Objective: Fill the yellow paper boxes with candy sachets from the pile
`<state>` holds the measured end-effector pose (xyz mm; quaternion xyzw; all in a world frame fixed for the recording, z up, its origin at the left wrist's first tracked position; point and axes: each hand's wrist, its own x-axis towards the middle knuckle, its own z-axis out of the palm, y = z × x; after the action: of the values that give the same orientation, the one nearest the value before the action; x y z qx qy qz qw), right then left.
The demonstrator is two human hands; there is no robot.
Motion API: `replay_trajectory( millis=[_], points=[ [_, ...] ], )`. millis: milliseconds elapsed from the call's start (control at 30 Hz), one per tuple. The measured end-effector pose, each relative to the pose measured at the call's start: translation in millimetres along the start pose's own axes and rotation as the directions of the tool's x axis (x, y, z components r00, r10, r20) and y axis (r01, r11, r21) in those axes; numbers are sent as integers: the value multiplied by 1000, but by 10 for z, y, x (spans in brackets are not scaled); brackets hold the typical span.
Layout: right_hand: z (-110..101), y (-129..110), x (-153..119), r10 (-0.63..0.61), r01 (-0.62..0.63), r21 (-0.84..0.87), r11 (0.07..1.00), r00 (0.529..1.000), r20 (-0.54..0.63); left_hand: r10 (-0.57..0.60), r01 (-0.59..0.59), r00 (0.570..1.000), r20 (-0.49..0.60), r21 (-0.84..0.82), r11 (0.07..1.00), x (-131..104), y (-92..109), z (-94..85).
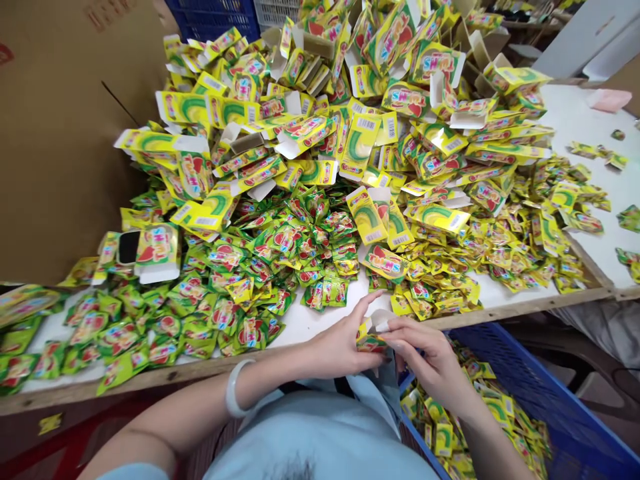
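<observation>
Just over the table's front edge, my left hand (345,343) grips a small yellow candy box (367,340) with its white end flap raised. My right hand (427,353) is at the same box, fingertips pinching near the flap; my fingers partly cover the box. Ahead of my hands lie green-wrapped candies (280,243) on the left and yellow-wrapped candies (445,267) on the right. A high heap of flat and half-opened yellow boxes (360,143) rises behind them.
A blue crate (565,400) holding filled boxes stands below the table edge at right. A large brown carton (60,147) borders the left side. A wooden strip (530,309) edges the white table. Blue and grey crates (215,20) stand at the back.
</observation>
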<state>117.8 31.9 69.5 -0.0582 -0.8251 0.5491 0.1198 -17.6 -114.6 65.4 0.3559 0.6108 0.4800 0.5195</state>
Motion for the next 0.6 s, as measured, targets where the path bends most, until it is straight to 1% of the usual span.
replay_trajectory(
  millis=[100,167,200,233,267,300,333,367,400,433,467,500,533,567,600],
  points=[
    [-8,-79,-21,13,1,-91,996,988,153,-16,16,1000,-10,16,1000,-29,-38,51],
    [-16,-88,-40,12,12,-97,995,972,236,-7,6,1000,16,51,999,-51,-35,84],
    [-52,-72,-52,5,19,-93,995,967,254,8,-11,999,39,74,997,-60,-26,84],
    [-123,-43,-64,-3,26,-98,995,973,232,42,-48,997,59,111,993,-67,-16,67],
    [-233,-1,-76,-5,24,-128,992,989,151,97,-107,993,68,171,979,-72,-9,28],
    [-380,48,-83,-7,7,-194,981,1000,0,166,-177,984,67,262,949,-75,-10,-33],
    [-552,101,-80,-18,-42,-300,953,981,-194,237,-243,969,63,380,892,-75,-25,-114],
    [-729,153,-64,-63,-124,-430,894,916,-396,298,-282,953,52,511,812,-75,-56,-208],
    [-887,198,-31,-153,-230,-560,796,818,-554,338,-281,941,33,636,719,-74,-106,-308],
    [-1001,234,21,-259,-323,-663,676,738,-624,353,-247,936,12,736,630,-71,-171,-406],
    [-1052,260,92,-354,-365,-736,571,699,-621,351,-200,936,-10,806,557,-68,-247,-495],
    [-1029,279,182,-412,-345,-796,498,713,-567,344,-155,939,-31,851,501,-64,-328,-567],
    [-933,292,286,-431,-260,-846,466,768,-474,339,-123,939,-49,877,465,-61,-406,-622],
    [-773,302,402,-418,-128,-874,469,840,-347,342,-108,938,-57,889,445,-60,-473,-659],
    [-571,311,524,-382,11,-875,485,902,-201,351,-110,934,-60,890,442,-63,-524,-679]
  ],
)
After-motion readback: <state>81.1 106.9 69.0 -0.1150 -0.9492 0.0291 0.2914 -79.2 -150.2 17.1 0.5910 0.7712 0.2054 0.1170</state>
